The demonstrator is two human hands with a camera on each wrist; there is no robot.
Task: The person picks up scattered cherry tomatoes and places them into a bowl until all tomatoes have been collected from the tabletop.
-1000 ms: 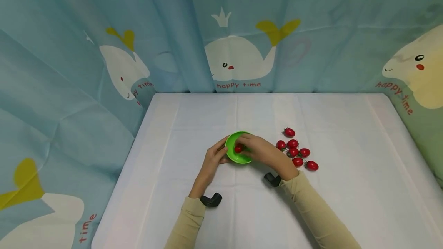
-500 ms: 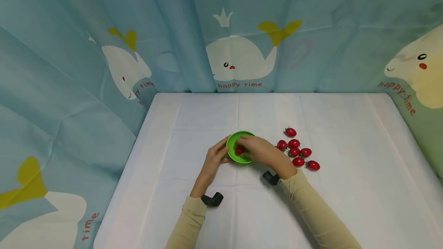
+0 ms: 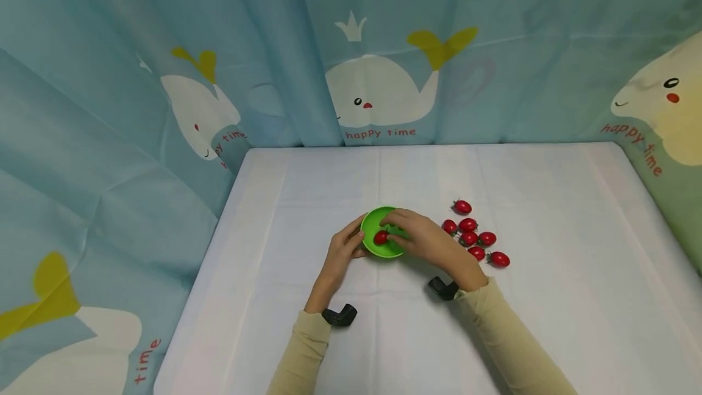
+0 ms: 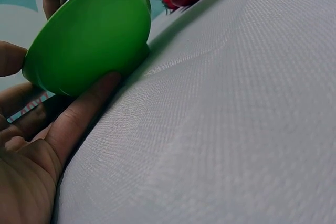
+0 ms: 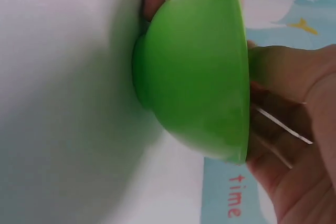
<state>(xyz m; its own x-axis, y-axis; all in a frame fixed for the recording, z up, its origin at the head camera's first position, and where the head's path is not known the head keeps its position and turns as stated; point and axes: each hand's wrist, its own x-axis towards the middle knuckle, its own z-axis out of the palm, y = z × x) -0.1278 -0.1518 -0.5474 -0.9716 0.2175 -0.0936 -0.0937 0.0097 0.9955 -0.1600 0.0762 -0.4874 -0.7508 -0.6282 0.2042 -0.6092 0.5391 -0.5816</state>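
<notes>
A green bowl (image 3: 373,219) stands on the white cloth, and my left hand (image 3: 339,253) grips it from the left. In the left wrist view, the fingers (image 4: 79,116) lie along the lower side of the bowl (image 4: 100,35). One cherry tomato (image 3: 381,237) lies inside the bowl. My right hand (image 3: 425,238) reaches over the right rim, its fingers spread apart beside the tomato and not closed round it. The right wrist view shows the bowl's outside (image 5: 197,72) hiding the tomato, with the right hand's fingers (image 5: 283,66) over the rim.
Several cherry tomatoes (image 3: 468,238) lie loose to the right of the bowl, close to the right forearm; one tomato (image 3: 462,206) sits farther back. A black wrist camera (image 3: 443,289) is on each wrist. A blue whale-print curtain (image 3: 307,78) hangs behind the table.
My right hand's fingers have let go of the tomato and drawn slightly right, so it shows more fully in the bowl. The left hand keeps its grip on the bowl.
</notes>
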